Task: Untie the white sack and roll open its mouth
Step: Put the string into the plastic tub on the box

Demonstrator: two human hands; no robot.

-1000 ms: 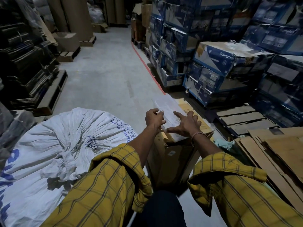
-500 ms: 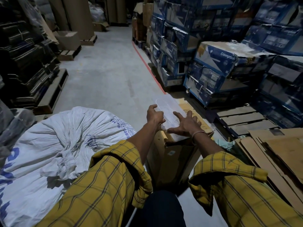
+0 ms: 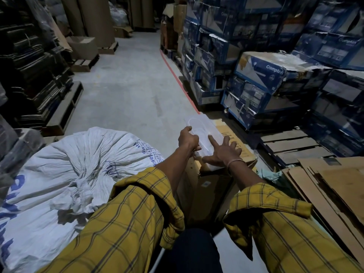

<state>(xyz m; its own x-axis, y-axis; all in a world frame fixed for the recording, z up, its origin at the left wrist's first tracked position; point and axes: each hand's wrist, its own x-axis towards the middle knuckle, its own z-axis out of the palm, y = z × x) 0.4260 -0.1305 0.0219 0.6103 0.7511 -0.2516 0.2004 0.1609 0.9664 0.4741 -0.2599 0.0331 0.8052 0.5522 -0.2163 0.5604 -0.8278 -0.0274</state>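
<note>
The white woven sack (image 3: pixel 65 174) with blue print stands at the lower left, full and round. Its mouth is gathered into a tied knot (image 3: pixel 82 186) at the top centre. Both hands are away from it, over a brown carton (image 3: pixel 212 186) to its right. My left hand (image 3: pixel 188 139) grips the left edge of a clear plastic packet (image 3: pixel 202 131) lying on the carton. My right hand (image 3: pixel 223 152) rests flat on the packet with fingers spread.
Blue printed cartons (image 3: pixel 260 75) are stacked on pallets along the right. Flat cardboard sheets (image 3: pixel 331 190) lie at lower right. Dark stacks on pallets (image 3: pixel 35 75) line the left. A grey concrete aisle (image 3: pixel 128 85) with a red floor line (image 3: pixel 177 79) runs ahead.
My left hand has shifted slightly along the packet's edge and the right hand's fingers have spread wider. The sack has not moved.
</note>
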